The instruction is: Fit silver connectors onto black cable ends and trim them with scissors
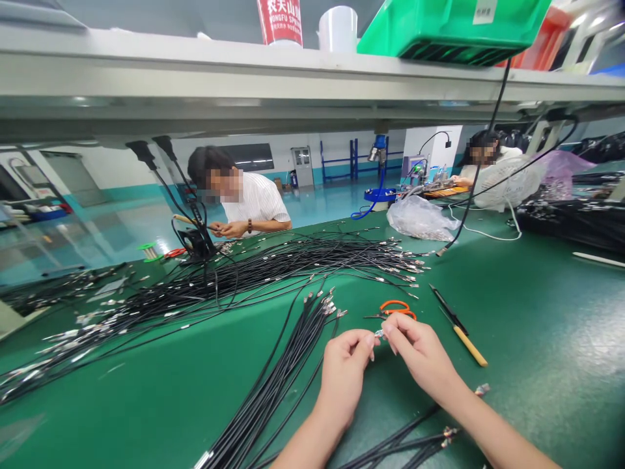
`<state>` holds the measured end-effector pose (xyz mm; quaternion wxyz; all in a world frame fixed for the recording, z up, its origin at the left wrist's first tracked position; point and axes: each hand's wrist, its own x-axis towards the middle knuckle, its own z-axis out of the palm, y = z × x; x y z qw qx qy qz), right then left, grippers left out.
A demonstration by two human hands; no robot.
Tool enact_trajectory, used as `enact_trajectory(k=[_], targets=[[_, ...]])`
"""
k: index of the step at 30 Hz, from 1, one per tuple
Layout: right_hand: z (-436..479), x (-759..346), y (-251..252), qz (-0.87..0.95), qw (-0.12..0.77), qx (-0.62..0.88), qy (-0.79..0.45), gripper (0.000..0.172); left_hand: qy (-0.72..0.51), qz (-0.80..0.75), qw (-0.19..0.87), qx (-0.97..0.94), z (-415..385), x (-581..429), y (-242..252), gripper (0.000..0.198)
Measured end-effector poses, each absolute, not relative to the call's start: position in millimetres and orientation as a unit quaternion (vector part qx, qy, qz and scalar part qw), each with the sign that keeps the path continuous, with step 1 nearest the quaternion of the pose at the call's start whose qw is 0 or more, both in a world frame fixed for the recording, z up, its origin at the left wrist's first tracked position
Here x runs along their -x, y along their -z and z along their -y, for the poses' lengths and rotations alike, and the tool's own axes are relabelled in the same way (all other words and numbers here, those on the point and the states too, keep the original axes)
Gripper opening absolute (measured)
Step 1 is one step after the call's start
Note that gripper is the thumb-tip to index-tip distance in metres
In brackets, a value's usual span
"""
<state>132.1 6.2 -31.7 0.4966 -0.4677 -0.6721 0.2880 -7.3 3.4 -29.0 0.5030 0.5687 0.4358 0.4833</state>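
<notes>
My left hand (347, 365) and my right hand (415, 345) meet over the green mat, fingertips pinched together around a small silvery connector (379, 333). Whether a cable runs from it under my hands is hidden. Left of my hands lies a bundle of black cables (288, 371) with metal connector ends. More black cables (395, 446) lie beneath my right forearm, some with bare coloured wire ends. Just beyond my fingers is a pair of orange-handled scissors (398, 306). To the right rest a black pen-like tool (449, 307) and a yellow-handled tool (469, 345).
A large pile of black cables (293, 264) spans the back of the green bench (547, 339). A clear plastic bag (422, 218) and a white fan (508, 182) stand behind. Overhead runs a shelf (195, 71) with a green bin (454, 26). A co-worker (256, 198) sits opposite, another person farther right.
</notes>
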Motion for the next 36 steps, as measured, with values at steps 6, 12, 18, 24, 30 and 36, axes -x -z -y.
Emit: enact_trajectory(k=[6,12,18,24,30,36], targets=[[-7,-132,34,0.671,0.499,0.46,-0.298,0.031,-0.496,-0.424,0.518,-0.552,-3,8,29,0.024],[-4,-130,33,0.674,0.492,0.481,-0.267,0.03,-0.505,-0.397,0.532,-0.552,-4,10,24,0.016],[-4,-129,32,0.681,0.483,0.494,-0.243,0.029,-0.508,-0.409,0.53,-0.542,-5,9,23,0.014],[-4,-130,31,0.677,0.486,0.499,-0.236,0.029,-0.489,-0.419,0.543,-0.539,-4,10,22,0.017],[-6,-131,36,0.682,0.482,0.509,-0.209,0.029,-0.468,-0.428,0.545,-0.549,-8,10,28,0.023],[-20,-139,54,0.703,0.3,0.634,-0.122,0.023,-0.358,-0.531,0.328,-0.695,-9,14,43,0.022]])
